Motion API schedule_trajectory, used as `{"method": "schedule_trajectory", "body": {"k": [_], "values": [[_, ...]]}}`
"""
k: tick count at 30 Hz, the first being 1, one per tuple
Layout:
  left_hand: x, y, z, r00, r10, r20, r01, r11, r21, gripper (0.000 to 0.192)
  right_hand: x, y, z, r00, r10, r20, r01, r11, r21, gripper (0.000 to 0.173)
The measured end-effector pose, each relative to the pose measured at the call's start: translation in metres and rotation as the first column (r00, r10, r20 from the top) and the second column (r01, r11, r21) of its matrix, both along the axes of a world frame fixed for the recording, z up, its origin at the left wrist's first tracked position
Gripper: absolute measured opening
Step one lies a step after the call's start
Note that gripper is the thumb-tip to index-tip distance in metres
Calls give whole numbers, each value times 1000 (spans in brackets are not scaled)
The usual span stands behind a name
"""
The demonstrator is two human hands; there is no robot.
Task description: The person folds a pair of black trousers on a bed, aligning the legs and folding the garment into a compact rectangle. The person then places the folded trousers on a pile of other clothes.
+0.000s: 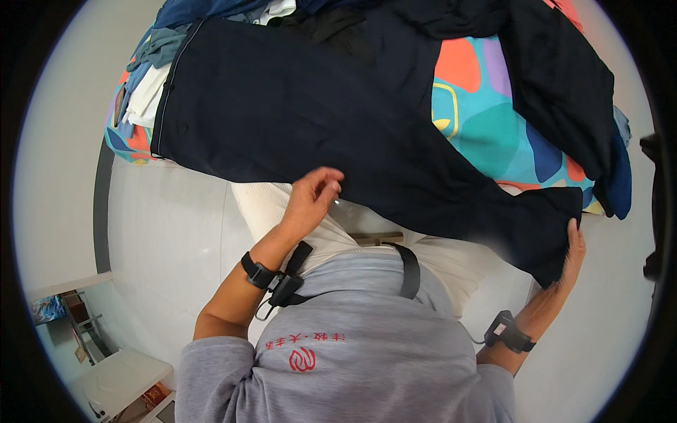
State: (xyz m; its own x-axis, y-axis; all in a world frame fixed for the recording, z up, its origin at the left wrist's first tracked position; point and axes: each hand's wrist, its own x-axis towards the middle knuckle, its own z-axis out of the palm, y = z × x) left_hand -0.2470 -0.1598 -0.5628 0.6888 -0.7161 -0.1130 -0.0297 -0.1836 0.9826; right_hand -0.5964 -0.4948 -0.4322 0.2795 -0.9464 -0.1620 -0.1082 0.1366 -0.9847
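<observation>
A large dark navy garment [296,111] is spread across the near side of a pile of clothes, with a pale-piped edge and a small button at its left end. From its right part a long sleeve or leg [476,206] stretches down toward me. My right hand [574,254] holds the end of that part by its outer edge; the thumb is hidden behind cloth. Over the garment's near edge, my left hand [318,198] has its fingers loosely bent and apart from the thumb, with no cloth visible between them. Whether its fingertips touch the fabric is unclear.
Beneath the clothes lies a colourful patterned cover [486,132]. Black cloth [560,95] drapes over its right side; white folded cloth [148,98] lies at the left. My legs in cream trousers [264,206] are under the garment's edge. A white table [121,380] stands lower left.
</observation>
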Motion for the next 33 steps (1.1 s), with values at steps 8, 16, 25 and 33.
{"method": "schedule_trajectory", "body": {"k": [8,16,25,33], "values": [[60,-44,54,322,-102,941,27,995,99,36,-22,-6,4,996,-83,-13,84,996,35,52],[95,-47,58,430,-113,896,-111,978,177,73,-49,-18,3,915,-372,153,320,903,286,60],[118,-53,54,481,-143,865,-92,973,212,75,-120,-78,-17,907,-389,163,319,885,340,61],[126,-59,48,575,-71,815,-138,974,182,57,-130,-79,-24,905,-398,153,344,894,287,55]]}}
